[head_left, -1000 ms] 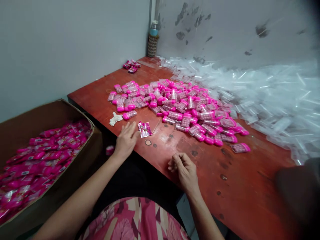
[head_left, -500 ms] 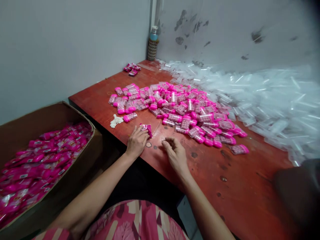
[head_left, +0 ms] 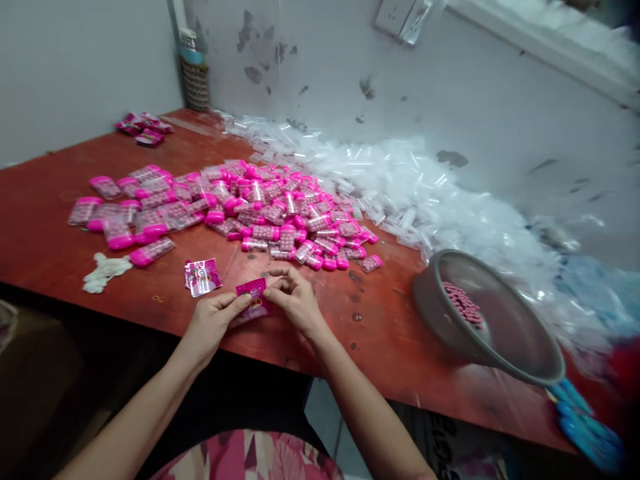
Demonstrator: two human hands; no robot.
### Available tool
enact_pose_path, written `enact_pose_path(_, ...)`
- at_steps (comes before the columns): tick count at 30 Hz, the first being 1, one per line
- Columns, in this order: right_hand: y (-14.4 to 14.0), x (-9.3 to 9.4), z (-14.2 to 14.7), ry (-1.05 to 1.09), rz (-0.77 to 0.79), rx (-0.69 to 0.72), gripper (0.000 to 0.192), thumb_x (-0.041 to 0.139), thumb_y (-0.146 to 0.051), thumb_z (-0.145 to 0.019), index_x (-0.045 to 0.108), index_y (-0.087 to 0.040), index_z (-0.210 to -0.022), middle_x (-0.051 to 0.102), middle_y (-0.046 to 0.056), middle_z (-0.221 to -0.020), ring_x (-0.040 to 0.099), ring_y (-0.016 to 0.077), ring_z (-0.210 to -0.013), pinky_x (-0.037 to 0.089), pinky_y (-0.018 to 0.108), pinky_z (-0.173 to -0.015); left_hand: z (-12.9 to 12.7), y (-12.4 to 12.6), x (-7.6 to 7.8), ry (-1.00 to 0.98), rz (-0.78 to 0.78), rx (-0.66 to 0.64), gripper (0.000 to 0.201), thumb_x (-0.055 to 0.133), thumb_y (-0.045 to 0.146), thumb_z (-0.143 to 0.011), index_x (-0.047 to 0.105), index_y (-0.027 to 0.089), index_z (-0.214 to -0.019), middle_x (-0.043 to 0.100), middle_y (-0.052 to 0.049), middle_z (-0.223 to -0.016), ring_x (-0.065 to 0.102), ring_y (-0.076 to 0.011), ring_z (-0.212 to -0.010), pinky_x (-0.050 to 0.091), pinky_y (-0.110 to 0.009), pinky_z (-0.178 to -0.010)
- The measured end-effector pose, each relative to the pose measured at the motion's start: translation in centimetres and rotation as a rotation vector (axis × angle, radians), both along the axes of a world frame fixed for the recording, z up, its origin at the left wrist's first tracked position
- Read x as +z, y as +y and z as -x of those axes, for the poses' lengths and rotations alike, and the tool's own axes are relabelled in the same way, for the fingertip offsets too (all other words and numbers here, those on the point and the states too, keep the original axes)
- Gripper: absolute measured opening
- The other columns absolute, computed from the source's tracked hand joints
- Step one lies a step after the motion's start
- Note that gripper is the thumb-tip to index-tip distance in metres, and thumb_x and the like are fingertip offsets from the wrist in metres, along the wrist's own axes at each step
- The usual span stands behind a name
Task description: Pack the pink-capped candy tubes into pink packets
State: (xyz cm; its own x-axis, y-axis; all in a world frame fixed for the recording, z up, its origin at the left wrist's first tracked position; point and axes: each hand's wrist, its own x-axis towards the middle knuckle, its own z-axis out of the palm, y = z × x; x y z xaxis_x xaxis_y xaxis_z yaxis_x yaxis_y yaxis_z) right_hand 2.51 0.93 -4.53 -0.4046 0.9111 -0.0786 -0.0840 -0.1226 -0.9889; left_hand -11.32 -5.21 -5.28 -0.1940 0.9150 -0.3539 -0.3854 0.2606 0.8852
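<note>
At the far left of the frame a small heap of white bits (head_left: pixel 105 272) lies on the red table (head_left: pixel 45 247), below a spread of pink-capped clear cases (head_left: pixel 225 207) that runs toward the centre. Just left of centre, a small stack of pink sachets (head_left: pixel 203 276) rests flat on the table, close to the person's fingers but apart from them. In the lower centre, the left hand (head_left: pixel 213 323) and the right hand (head_left: pixel 295 301) meet over the table edge, both pinched shut on one pink sachet (head_left: pixel 253 298), the left gripping its left end, the right its upper right corner. Right of the hands, a grey bowl (head_left: pixel 505 333) sits tilted, holding pink tablets (head_left: pixel 463 303). Behind it, a drift of clear plastic sleeves (head_left: pixel 425 193) runs along the wall toward the upper left, where a bottle (head_left: pixel 193 67) stands in the corner.
</note>
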Motion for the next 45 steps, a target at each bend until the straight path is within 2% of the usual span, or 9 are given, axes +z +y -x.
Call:
enact_pose_path(4, 1.0, 0.3, -4.0, -0.303, -0.157, -0.072, 0.022, 0.060, -0.032, -0.069, 0.057, -0.020, -0.087, 0.061, -0.002, -0.069, 0.057, 0.0124, -0.062, 0.044, 0.023, -0.060, -1.3, 0.2, 0.2, -0.067, 0.052, -0.066, 0.022, 0.071, 0.028, -0.060, 0.069, 0.010, -0.073, 0.067, -0.006, -0.071, 0.062, -0.0157, -0.065, 0.053, -0.027, -0.065)
enact_pose_path(9, 6.2, 1.2, -12.7, -1.168, -0.190, -0.663, 0.042, 0.050, -0.053, -0.073, 0.059, -0.016, -0.092, 0.065, 0.014, -0.090, 0.059, 0.0269, -0.089, 0.041, 0.038, -0.078, -2.0, 0.0, 0.0, -0.139, 0.137, 0.066, 0.016, 0.073, 0.024, -0.057, 0.067, 0.009, -0.062, 0.063, -0.004, -0.058, 0.060, -0.0132, -0.053, 0.052, -0.022, -0.052)
enact_pose_path(13, 10.3, 0.9, -16.9, -1.271, -0.069, -0.771, 0.053, 0.057, -0.053, -0.066, 0.059, -0.005, -0.088, 0.058, 0.033, -0.096, 0.052, 0.0403, -0.100, 0.037, 0.049, -0.080, -2.0, -0.2, -0.1, -0.260, 0.175, 0.148, 0.013, 0.073, 0.017, -0.056, 0.063, 0.010, -0.057, 0.062, -0.001, -0.056, 0.058, -0.0098, -0.049, 0.051, -0.019, -0.047)
enact_pose_path(17, 11.5, 0.6, -18.0, -1.190, 0.017, -0.704, 0.036, 0.065, -0.044, -0.060, 0.061, -0.008, -0.064, 0.064, 0.025, -0.070, 0.060, 0.0396, -0.084, 0.042, 0.046, -0.072, -2.0, -0.1, 0.4, -0.380, 0.178, 0.308, 0.012, 0.070, 0.011, -0.060, 0.058, 0.012, -0.057, 0.059, 0.002, -0.053, 0.055, -0.0080, -0.046, 0.050, -0.019, -0.043)
enact_pose_path(24, 3.5, -0.4, -13.1, -0.557, 0.035, -0.417, 0.032, 0.060, -0.046, -0.068, 0.055, -0.017, -0.080, 0.064, 0.004, -0.065, 0.057, 0.0150, -0.046, 0.047, 0.027, -0.045, -2.4, 0.5, 0.1, -0.591, 0.210, 0.416, 0.010, 0.067, 0.018, -0.067, 0.059, 0.013, -0.071, 0.063, -0.002, -0.064, 0.061, -0.0121, -0.055, 0.053, -0.025, -0.052)
enact_pose_path(27, -2.3, -0.6, -8.3, -0.185, 0.170, -0.194, 0.028, 0.063, -0.042, -0.069, 0.053, -0.019, -0.082, 0.063, 0.001, -0.063, 0.056, 0.0119, -0.045, 0.044, 0.021, -0.039, -2.6, 0.8, -0.3, -0.642, 0.189, 0.433, 0.014, 0.068, 0.020, -0.066, 0.058, 0.013, -0.072, 0.064, -0.002, -0.067, 0.062, -0.0127, -0.060, 0.054, -0.028, -0.060)
enact_pose_path(31, -6.9, -0.5, -2.8, -0.085, 0.266, -0.020, 0.026, 0.060, -0.041, -0.073, 0.050, -0.020, -0.084, 0.062, -0.002, -0.061, 0.055, 0.0102, -0.041, 0.043, 0.019, -0.035, -2.7, 0.6, -0.3, -0.682, 0.130, 0.432, 0.016, 0.069, 0.021, -0.065, 0.057, 0.014, -0.073, 0.064, -0.001, -0.068, 0.062, -0.0128, -0.063, 0.052, -0.028, -0.064)
enact_pose_path(40, -7.6, -1.4, 0.1, -0.065, 0.204, 0.007, 0.020, 0.057, -0.037, -0.077, 0.049, -0.019, -0.084, 0.061, -0.003, -0.061, 0.056, 0.0092, -0.042, 0.044, 0.017, -0.038, -2.6, -0.7, 0.6, -0.562, -0.025, 0.349, 0.027, 0.072, 0.030, -0.060, 0.054, 0.012, -0.066, 0.058, 0.000, -0.057, 0.054, -0.0096, -0.049, 0.045, -0.021, -0.048)
enact_pose_path(45, -7.7, -1.4, 0.3, -0.034, 0.183, 0.047, 0.018, 0.056, -0.035, -0.078, 0.050, -0.019, -0.082, 0.061, -0.003, -0.062, 0.055, 0.0088, -0.043, 0.043, 0.017, -0.038, -1.8, -1.6, 0.9, -0.493, -0.039, 0.112, 0.031, 0.069, 0.038, -0.062, 0.056, 0.010, -0.063, 0.057, -0.001, -0.051, 0.051, -0.0089, -0.041, 0.040, -0.019, -0.041)
